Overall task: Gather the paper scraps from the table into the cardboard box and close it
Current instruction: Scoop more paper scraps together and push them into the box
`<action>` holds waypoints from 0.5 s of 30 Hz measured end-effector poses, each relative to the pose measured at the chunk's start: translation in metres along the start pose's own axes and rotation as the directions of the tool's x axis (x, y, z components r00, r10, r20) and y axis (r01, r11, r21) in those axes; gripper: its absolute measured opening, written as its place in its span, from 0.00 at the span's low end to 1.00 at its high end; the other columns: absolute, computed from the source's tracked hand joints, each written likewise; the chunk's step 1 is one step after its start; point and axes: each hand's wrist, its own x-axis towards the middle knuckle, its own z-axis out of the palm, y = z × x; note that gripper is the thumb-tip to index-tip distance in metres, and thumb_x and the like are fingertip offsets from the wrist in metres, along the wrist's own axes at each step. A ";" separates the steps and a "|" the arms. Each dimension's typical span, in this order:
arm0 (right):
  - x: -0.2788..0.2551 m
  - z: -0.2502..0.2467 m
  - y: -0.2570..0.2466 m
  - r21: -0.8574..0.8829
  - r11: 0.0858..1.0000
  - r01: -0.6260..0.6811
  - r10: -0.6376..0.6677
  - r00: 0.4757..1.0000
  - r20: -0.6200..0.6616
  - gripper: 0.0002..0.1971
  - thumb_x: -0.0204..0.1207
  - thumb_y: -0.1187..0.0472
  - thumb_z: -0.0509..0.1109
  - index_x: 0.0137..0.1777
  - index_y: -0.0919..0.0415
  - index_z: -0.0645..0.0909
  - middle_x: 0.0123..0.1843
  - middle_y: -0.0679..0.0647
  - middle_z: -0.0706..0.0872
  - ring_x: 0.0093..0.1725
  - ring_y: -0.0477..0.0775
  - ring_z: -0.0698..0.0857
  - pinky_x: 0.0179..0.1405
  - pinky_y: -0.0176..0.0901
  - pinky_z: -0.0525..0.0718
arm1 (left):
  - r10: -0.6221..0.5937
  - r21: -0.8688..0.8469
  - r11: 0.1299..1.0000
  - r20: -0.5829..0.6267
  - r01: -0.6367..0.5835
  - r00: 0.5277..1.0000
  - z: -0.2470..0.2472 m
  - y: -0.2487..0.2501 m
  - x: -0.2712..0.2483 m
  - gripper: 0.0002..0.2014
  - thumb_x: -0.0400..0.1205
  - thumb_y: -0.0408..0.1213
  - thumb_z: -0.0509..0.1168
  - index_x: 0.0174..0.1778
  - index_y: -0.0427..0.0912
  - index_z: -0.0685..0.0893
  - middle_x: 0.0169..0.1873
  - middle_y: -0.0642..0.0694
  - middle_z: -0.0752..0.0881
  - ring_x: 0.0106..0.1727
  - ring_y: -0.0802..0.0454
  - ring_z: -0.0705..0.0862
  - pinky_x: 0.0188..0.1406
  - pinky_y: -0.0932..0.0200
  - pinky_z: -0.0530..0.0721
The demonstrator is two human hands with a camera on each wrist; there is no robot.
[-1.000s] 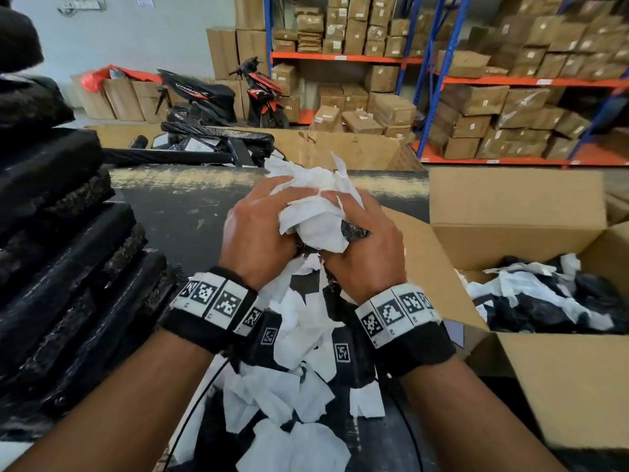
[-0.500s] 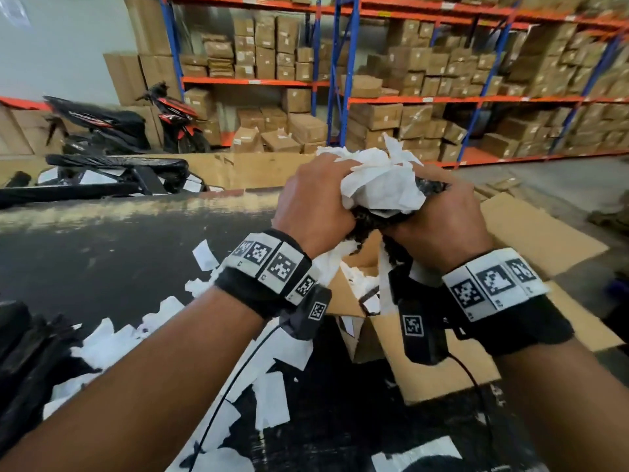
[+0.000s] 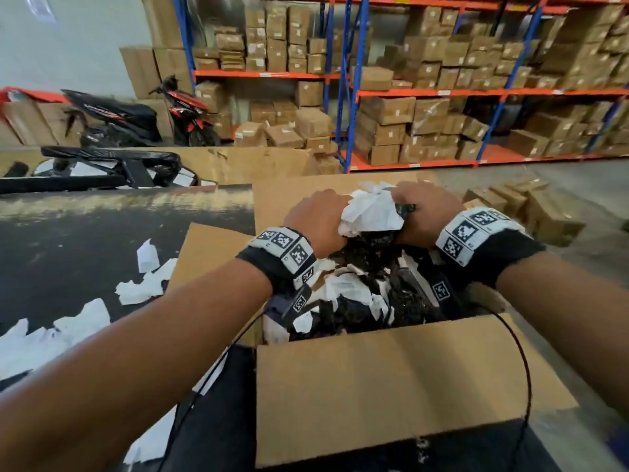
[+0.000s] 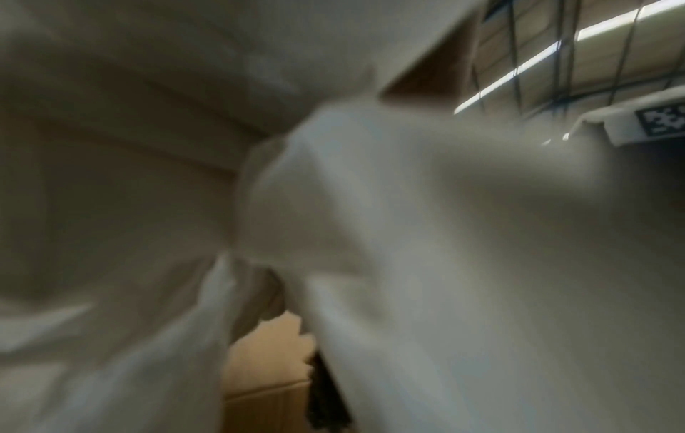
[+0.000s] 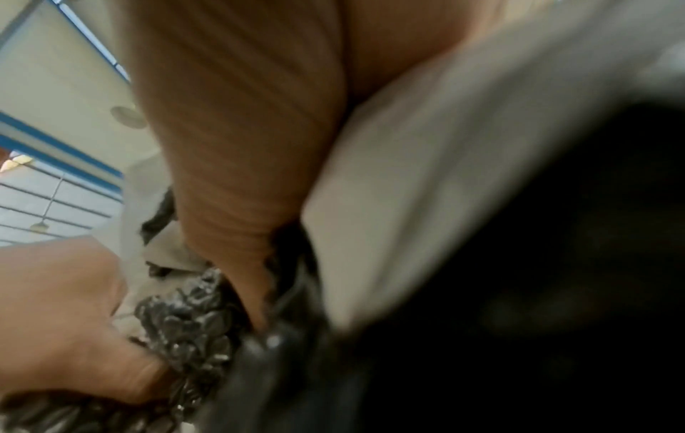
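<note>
An open cardboard box [image 3: 391, 379] stands right of the black table, with white and black scraps [image 3: 354, 298] inside it. Both my hands hold one bundle of white and black paper scraps [image 3: 369, 212] above the box opening. My left hand [image 3: 315, 223] grips the bundle's left side and my right hand [image 3: 427, 212] grips its right side. In the left wrist view, blurred white paper [image 4: 407, 234] fills the frame. The right wrist view shows a finger [image 5: 237, 146] pressed against white paper and crinkled black material [image 5: 185, 322]. More white scraps [image 3: 51, 338] lie on the table at the left.
The black table [image 3: 68, 253] runs left of the box, with one box flap [image 3: 207, 253] lying over its edge. Shelves of cartons [image 3: 442, 97] and two parked scooters [image 3: 143, 117] stand behind. A few cartons [image 3: 531, 206] sit on the floor at the right.
Both hands have carried the scrap bundle from the table rightward to above the open box. My view has turned right with them.
</note>
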 end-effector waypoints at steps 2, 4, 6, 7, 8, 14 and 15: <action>0.018 0.016 0.023 -0.059 0.998 0.004 0.000 0.998 0.062 0.20 0.71 0.43 0.74 0.60 0.48 0.80 0.51 0.53 0.82 0.57 0.62 0.86 0.59 0.56 0.82 | -0.060 0.016 0.998 0.037 0.060 0.997 0.018 -0.001 0.012 0.14 0.76 0.46 0.74 0.55 0.48 0.85 0.40 0.48 0.77 0.46 0.37 0.87 0.38 0.51 0.77; 0.034 0.031 0.038 -0.030 1.000 0.007 -0.002 0.989 0.149 0.21 0.69 0.46 0.76 0.60 0.52 0.78 0.51 0.53 0.79 0.58 0.64 0.85 0.58 0.56 0.82 | -0.139 -0.008 0.990 0.104 0.140 0.985 0.033 -0.007 0.021 0.18 0.74 0.51 0.77 0.56 0.48 0.86 0.40 0.48 0.78 0.47 0.39 0.87 0.40 0.52 0.78; 0.047 0.048 0.050 0.017 1.000 0.015 -0.019 0.962 0.272 0.28 0.69 0.50 0.78 0.68 0.54 0.76 0.55 0.56 0.80 0.61 0.66 0.84 0.60 0.56 0.84 | -0.186 -0.002 0.982 0.182 0.189 0.966 0.047 -0.014 0.026 0.26 0.72 0.61 0.77 0.57 0.47 0.85 0.41 0.46 0.84 0.47 0.41 0.87 0.42 0.51 0.81; 0.052 0.055 0.056 0.027 1.000 0.017 -0.024 0.945 0.326 0.33 0.68 0.50 0.79 0.73 0.53 0.74 0.59 0.58 0.82 0.62 0.66 0.84 0.62 0.56 0.84 | -0.195 0.018 0.980 0.231 0.196 0.953 0.054 -0.018 0.028 0.30 0.70 0.65 0.78 0.59 0.47 0.85 0.42 0.45 0.86 0.46 0.41 0.87 0.43 0.52 0.81; 0.057 0.061 0.061 0.032 0.999 0.016 -0.026 0.929 0.368 0.38 0.67 0.50 0.79 0.77 0.52 0.72 0.63 0.59 0.83 0.62 0.65 0.85 0.63 0.55 0.84 | -0.209 0.024 0.977 0.275 0.211 0.938 0.057 -0.018 0.029 0.32 0.68 0.66 0.79 0.59 0.46 0.85 0.41 0.45 0.86 0.45 0.42 0.86 0.42 0.54 0.80; 0.076 0.080 0.081 0.034 0.999 0.027 -0.039 0.882 0.469 0.49 0.63 0.44 0.80 0.85 0.44 0.62 0.79 0.56 0.75 0.71 0.62 0.79 0.67 0.56 0.81 | -0.258 0.034 0.960 0.499 0.279 0.827 0.076 -0.033 0.033 0.64 0.51 0.86 0.71 0.84 0.67 0.60 0.76 0.43 0.79 0.75 0.38 0.78 0.73 0.35 0.79; 0.079 0.079 0.083 0.028 0.999 0.037 -0.046 0.879 0.474 0.48 0.64 0.43 0.79 0.85 0.45 0.63 0.81 0.55 0.73 0.74 0.61 0.77 0.70 0.56 0.79 | -0.278 0.038 0.953 0.505 0.301 0.817 0.077 -0.036 0.036 0.67 0.48 0.87 0.70 0.85 0.68 0.57 0.80 0.47 0.74 0.79 0.39 0.75 0.75 0.34 0.76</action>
